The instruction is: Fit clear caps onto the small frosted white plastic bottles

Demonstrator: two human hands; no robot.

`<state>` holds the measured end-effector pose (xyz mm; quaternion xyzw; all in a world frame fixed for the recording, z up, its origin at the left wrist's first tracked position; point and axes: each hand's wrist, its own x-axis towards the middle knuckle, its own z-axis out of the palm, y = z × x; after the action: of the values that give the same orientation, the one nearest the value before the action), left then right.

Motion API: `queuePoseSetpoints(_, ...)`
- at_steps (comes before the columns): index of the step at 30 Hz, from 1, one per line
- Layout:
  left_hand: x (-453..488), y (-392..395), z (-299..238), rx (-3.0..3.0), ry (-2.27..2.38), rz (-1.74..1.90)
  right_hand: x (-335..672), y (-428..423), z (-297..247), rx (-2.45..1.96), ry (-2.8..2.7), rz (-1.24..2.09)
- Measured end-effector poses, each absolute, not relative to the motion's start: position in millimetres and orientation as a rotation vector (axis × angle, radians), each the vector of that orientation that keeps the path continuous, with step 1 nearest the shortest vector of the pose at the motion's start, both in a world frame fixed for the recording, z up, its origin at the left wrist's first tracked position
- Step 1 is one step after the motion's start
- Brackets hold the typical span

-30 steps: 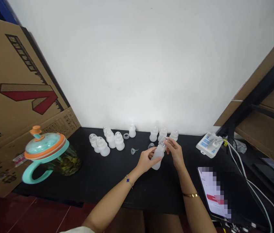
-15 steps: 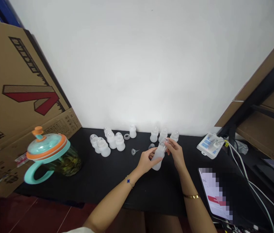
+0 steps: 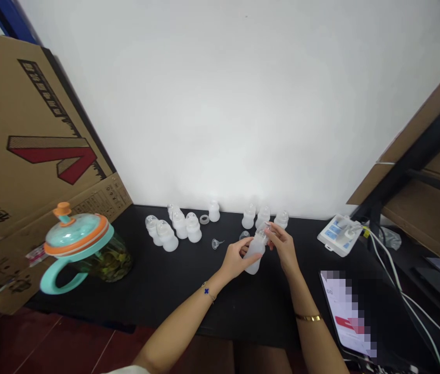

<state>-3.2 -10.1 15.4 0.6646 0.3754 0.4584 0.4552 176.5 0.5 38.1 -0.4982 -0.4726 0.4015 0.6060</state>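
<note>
My left hand [image 3: 236, 258] wraps the body of a frosted white baby bottle [image 3: 254, 254], which tilts above the black tabletop [image 3: 188, 291]. My right hand [image 3: 282, 248] pinches the clear top of the same bottle, and its fingers hide part of the neck. Just behind the hands stand several similar capped bottles [image 3: 256, 216]. A larger group of bottles [image 3: 175, 226] stands to the left. A small clear silicone nipple [image 3: 215, 243] lies near my left hand, a clear cap [image 3: 244, 235] sits by the bottle, and a plastic ring [image 3: 204, 219] lies further back.
A glass jar [image 3: 106, 262] with a teal handle and orange-rimmed lid stands at the left, before a cardboard sheet [image 3: 28, 114]. At the right are a white device [image 3: 340, 235], trailing cables [image 3: 402, 296], and a phone [image 3: 346, 311] with a pixelated screen. A white wall rises behind.
Both hands stay on the bottle with only slight shifts. The whole view has drifted a little, so the objects on the table sit slightly differently in the frame.
</note>
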Motion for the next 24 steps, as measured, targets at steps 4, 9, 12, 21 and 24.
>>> queuePoseSetpoints(4, -3.5, -10.5, 16.9, 1.648, 0.957, 1.128, 176.4, -0.4, 38.5, -1.160, -1.098, 0.925)
queuePoseSetpoints(9, -3.7, -11.7, 18.9, 1.658, 0.947, 1.116, 176.6, -0.7, 39.4, -1.165, -1.108, 0.919)
queuePoseSetpoints(12, -3.5, -12.2, 19.1, 1.674, 0.959, 1.117, 177.1, -0.3, 39.6, -1.173, -1.110, 0.907)
queuePoseSetpoints(21, -3.4, -10.4, 15.9, 1.659, 0.948, 1.139, 174.7, -1.4, 41.7, -1.178, -1.085, 0.925)
queuePoseSetpoints(24, -3.5, -9.7, 14.3, 1.653, 0.950, 1.141, 173.5, -2.2, 43.2, -1.184, -1.089, 0.924)
